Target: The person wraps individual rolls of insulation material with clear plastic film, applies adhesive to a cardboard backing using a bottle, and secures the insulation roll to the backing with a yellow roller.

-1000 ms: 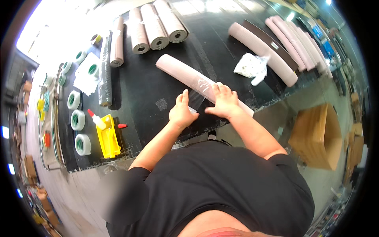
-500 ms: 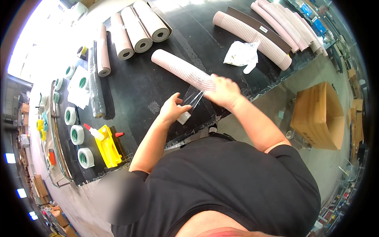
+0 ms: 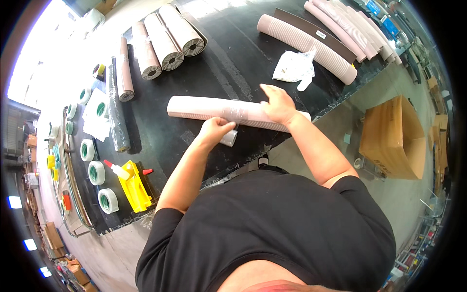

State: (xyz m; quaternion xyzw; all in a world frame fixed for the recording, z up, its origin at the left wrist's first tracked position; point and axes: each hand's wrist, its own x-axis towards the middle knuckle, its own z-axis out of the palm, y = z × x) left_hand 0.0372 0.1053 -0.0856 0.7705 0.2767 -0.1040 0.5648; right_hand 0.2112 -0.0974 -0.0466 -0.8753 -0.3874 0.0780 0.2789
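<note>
pink ribbed mat roll (image 3: 194,107) lies slantwise near the front edge of the black tabletop (image 3: 160,141), right before the person in the black t-shirt (image 3: 272,219), with a band of clear film (image 3: 235,113) around its middle. from where i stand, the left hand (image 3: 215,131) is at the near side of that band, thumb and fingers drawn close together; a small roll of film (image 3: 228,138) pokes out just beside the thumb, but i cannot tell whether it is pinched. the right hand (image 3: 280,105) rests over the mat toward its right end, fingers loosely spread and reaching past the far side.

beyond, to the left, three thick mat rolls (image 3: 163,41) lie side by side, spiral ends showing, next to a thinner brownish roll (image 3: 125,73) and a dark plastic-wrapped roll (image 3: 116,107). nearer, white tape rolls with green cores (image 3: 88,150) line the left edge beside a yellow tray (image 3: 135,191) and a red-tipped bottle (image 3: 116,168). across to the right, a crumpled white plastic bag (image 3: 292,67) touches a curved ribbed roll (image 3: 306,46). an open cardboard box (image 3: 384,134) stands on the floor (image 3: 335,165).
</note>
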